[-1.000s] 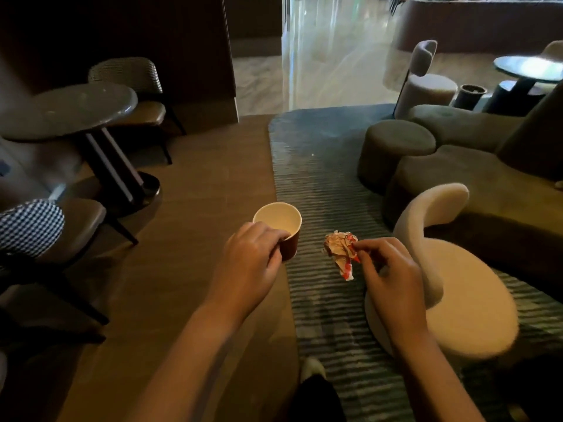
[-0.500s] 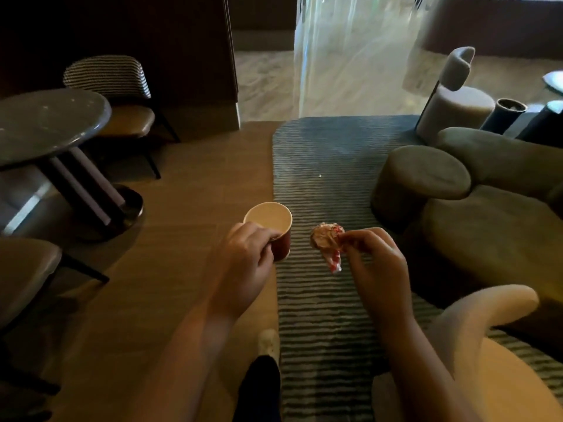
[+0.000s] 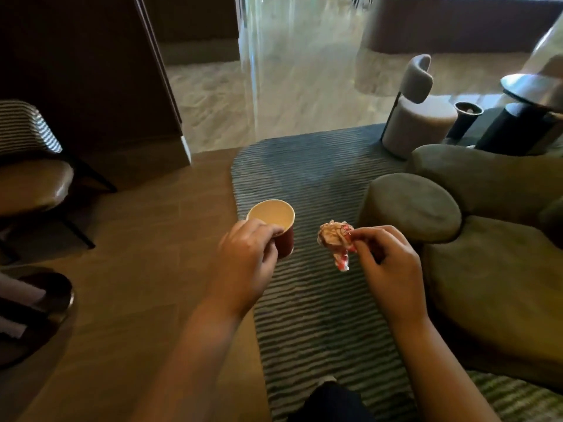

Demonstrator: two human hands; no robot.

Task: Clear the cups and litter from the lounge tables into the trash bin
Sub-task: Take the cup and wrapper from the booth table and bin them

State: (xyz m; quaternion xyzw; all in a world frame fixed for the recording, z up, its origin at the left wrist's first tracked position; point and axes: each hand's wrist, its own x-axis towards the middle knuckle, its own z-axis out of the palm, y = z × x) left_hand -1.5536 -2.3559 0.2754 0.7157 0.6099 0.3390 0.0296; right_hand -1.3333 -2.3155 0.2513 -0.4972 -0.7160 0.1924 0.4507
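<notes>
My left hand (image 3: 248, 263) grips a red paper cup (image 3: 275, 222) by its rim; the cup is upright and its pale inside shows. Pinched between thumb and fingers of my right hand (image 3: 387, 269) is a crumpled red-and-white wrapper (image 3: 335, 242), which hangs down a little. Both are held out in front of me at waist height, above the edge of a striped grey rug (image 3: 307, 175). A small dark round bin (image 3: 466, 117) stands far off at the upper right, beside a pale chair.
A green sofa (image 3: 493, 278) with a round pouf (image 3: 411, 205) lines the right side. A pale round chair (image 3: 417, 117) and a dark table pedestal (image 3: 515, 126) stand beyond it. On the left are a brown chair (image 3: 33, 184) and a table base (image 3: 36, 303). A dark wall column (image 3: 91, 71) rises ahead left.
I have walked forward along the rug: the white curved chair at my right and the round table at my left have passed out of view. Both hands keep their hold.
</notes>
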